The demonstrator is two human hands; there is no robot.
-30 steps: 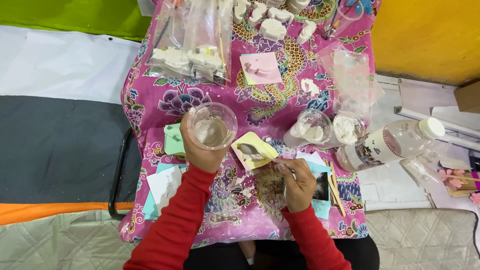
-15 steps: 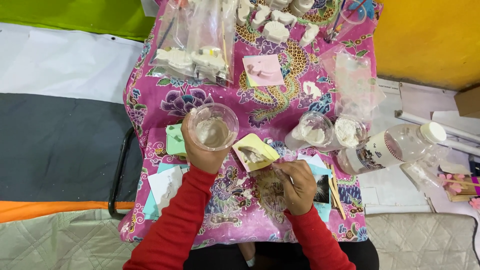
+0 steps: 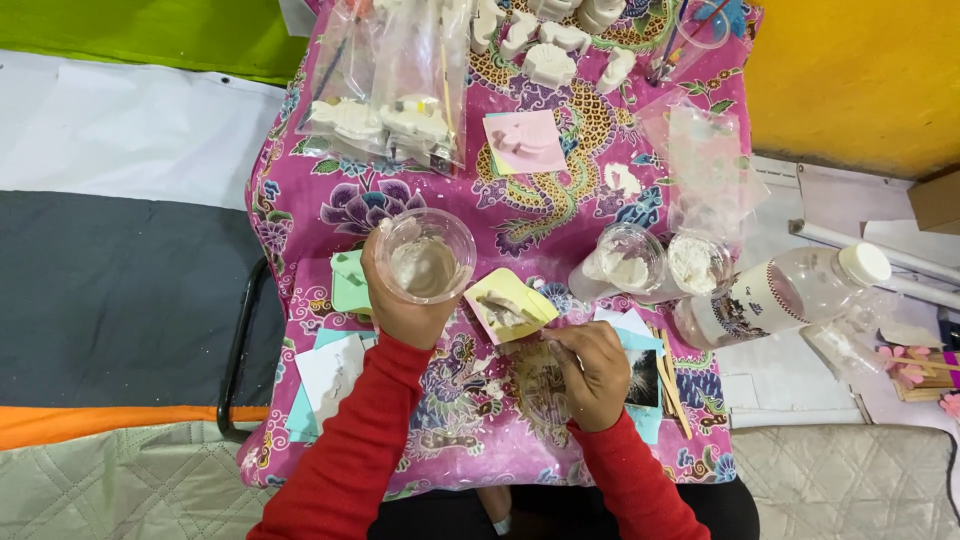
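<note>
Open cloth at the desk (image 3: 330, 200) left edge and front centre — passable. Obstacles: two plastic cups (image 3: 655, 265) and a lying bottle (image 3: 780, 295) to the right; bagged white casts (image 3: 385, 120) behind — dense far rows.

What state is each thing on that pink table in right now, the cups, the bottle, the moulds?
Clear cup: held upright in left hand, pale mix inside.
Yellow mould: flat on the cloth, partly filled.
Right hand: fingers closed on something small; cannot tell what.
Two cups: standing, white powder inside.
Plastic bottle: lying on its side, capped.
Pink mould: flat on the cloth.
White figures: out of moulds, unpainted.
</note>
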